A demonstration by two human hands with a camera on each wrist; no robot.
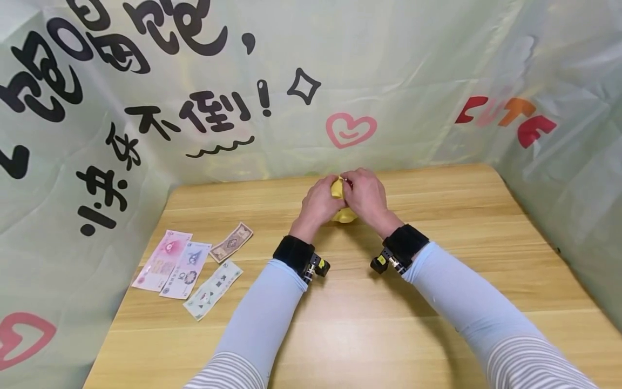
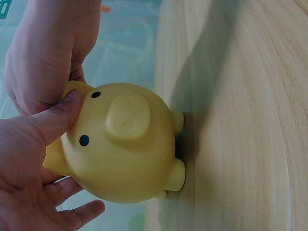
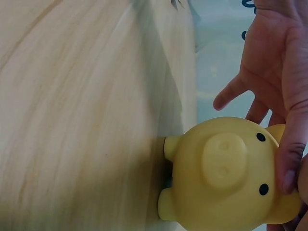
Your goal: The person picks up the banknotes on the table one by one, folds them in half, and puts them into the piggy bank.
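Observation:
A yellow pig-shaped piggy bank (image 2: 115,149) stands on its feet on the wooden table, near the back edge. It has black dot eyes and a round snout. My left hand (image 1: 320,202) holds its head from the left, the thumb pressed on its forehead and some fingers behind it. At the top of the pig, my right hand (image 1: 366,197) bends its fingers close to the left hand. What those right fingertips pinch or touch is hidden in all views. In the right wrist view only a bit of the right hand (image 3: 303,180) shows at the edge.
Several banknotes lie on the left of the table: a pink note (image 1: 162,260), a pale purple note (image 1: 186,270), a green note (image 1: 213,290) and a brown note (image 1: 231,242). Printed cloth (image 1: 413,108) hangs behind the table (image 1: 486,259) and at its sides.

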